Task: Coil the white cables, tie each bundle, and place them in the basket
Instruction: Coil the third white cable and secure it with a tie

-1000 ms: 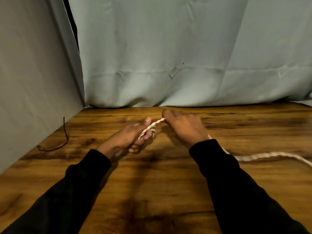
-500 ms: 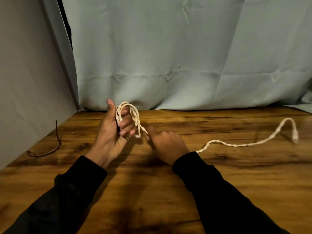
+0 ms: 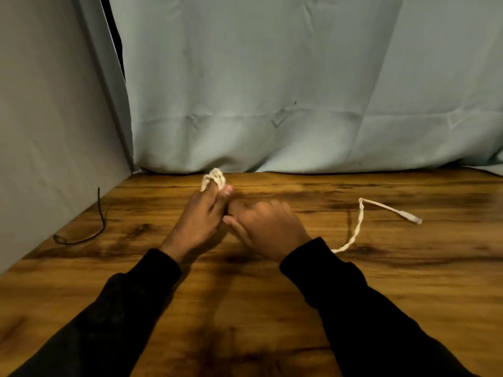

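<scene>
My left hand [image 3: 200, 216] grips a small coil of the white twisted cable [image 3: 215, 179], whose loops stick out above my fingers near the table's back edge. My right hand [image 3: 268, 228] sits right beside it, back of the hand up, fingers curled; the cable passes under it and comes out by my right wrist. The free tail [image 3: 358, 224] curves over the wooden table [image 3: 381, 295] to the right and ends in a white plug [image 3: 411, 217]. No basket is in view.
A thin black wire [image 3: 100, 213] lies at the table's left side against the grey cloth wall. Pale cloth hangs along the back edge of the table.
The coil in my left hand has grown tighter and moved right and lower. The cable's free tail has been drawn in, its plug now much nearer my right hand.
</scene>
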